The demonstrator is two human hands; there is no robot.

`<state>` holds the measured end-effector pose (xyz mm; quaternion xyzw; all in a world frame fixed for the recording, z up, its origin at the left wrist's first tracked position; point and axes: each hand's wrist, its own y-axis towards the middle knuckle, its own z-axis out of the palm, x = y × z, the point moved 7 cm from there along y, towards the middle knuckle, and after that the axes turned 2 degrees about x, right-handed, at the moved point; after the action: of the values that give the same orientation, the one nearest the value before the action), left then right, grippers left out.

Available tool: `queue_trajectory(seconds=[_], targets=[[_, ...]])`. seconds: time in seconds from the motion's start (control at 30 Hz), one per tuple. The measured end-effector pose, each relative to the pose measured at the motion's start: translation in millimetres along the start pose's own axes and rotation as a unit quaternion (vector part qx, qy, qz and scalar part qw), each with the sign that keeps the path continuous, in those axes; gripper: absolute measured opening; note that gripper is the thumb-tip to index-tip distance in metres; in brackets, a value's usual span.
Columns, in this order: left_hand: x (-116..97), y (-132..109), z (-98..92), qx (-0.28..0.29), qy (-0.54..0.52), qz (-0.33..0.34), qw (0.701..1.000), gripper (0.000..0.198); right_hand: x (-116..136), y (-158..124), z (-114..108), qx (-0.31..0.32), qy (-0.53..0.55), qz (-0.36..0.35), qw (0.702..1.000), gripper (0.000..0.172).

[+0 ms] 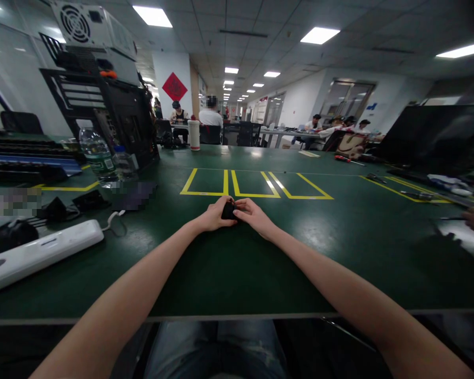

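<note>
Two bare hands meet over the middle of the surface, working on one small black object just on the near side of the yellow tape outlines. The left hand grips it, thumb below and fingers curled over the top. The right hand brings thumb and fingers to its other side; whether they pinch it or only touch it, I cannot tell. The step in hand looks like close two-handed handling, and the next move seems to call for a steady left grip and small, careful work from the right fingers.

Among the containers, a large clear bottle stands off to the left beside a smaller blue-capped bottle; how full either is does not show clearly. Farther back, a pale tumbler hides its contents, as does a tan bag toward the right.
</note>
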<state>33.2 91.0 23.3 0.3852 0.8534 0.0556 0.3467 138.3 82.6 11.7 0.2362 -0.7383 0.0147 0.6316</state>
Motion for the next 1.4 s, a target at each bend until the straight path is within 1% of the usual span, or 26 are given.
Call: queue_trajectory(seconds=[0.1,0.2,0.27,0.37,0.53,0.63,0.73,0.87,1.03,1.23,1.4], targets=[[-0.2,-1.0,-0.8,0.004,-0.004,-0.005,1.0,0.056,-2.7,0.5,0.2,0.01,0.014,0.018,1.0,0.031],[-0.6,-1.6,-1.3,0.008,-0.008,-0.006,1.0,0.057,-0.7,-0.6,1.7,0.027,0.032,0.013,0.999,0.031],[-0.8,-1.7,-1.3,0.009,-0.006,-0.008,1.0,0.058,1.4,-1.9,0.8,0.021,0.02,0.007,1.0,0.031],[-1.4,-1.6,-1.2,0.011,-0.001,-0.011,1.0,0.058,2.9,-2.9,-1.0,0.003,-0.009,0.001,1.0,0.028],[-3.0,-1.7,-1.9,0.016,-0.002,-0.015,1.0,0.058,1.2,-0.8,-2.2,-0.007,-0.018,0.006,1.0,0.027],[-3.6,-2.4,-2.4,0.018,-0.006,-0.015,1.0,0.056,0.4,-0.7,-1.5,0.005,-0.014,0.025,1.0,0.03],[-3.7,-2.7,-2.5,0.017,-0.007,-0.014,1.0,0.055,4.6,-1.9,0.3,0.021,-0.005,0.016,1.0,0.029],[-3.8,-2.4,-2.3,0.012,0.0,-0.009,1.0,0.055,7.5,-2.7,0.4,0.013,0.0,-0.005,1.0,0.03],[-3.3,-2.3,-1.8,0.015,0.0,-0.01,1.0,0.056,4.3,-1.6,-1.1,-0.002,-0.013,-0.002,1.0,0.028],[-2.1,-1.9,-1.9,0.015,-0.008,-0.015,1.0,0.055,0.6,-0.3,0.9,0.018,-0.028,0.016,0.999,0.033],[-4.6,-2.2,-2.6,0.017,-0.009,-0.012,1.0,0.057,6.5,-1.6,1.4,0.015,-0.028,0.0,0.999,0.031]])
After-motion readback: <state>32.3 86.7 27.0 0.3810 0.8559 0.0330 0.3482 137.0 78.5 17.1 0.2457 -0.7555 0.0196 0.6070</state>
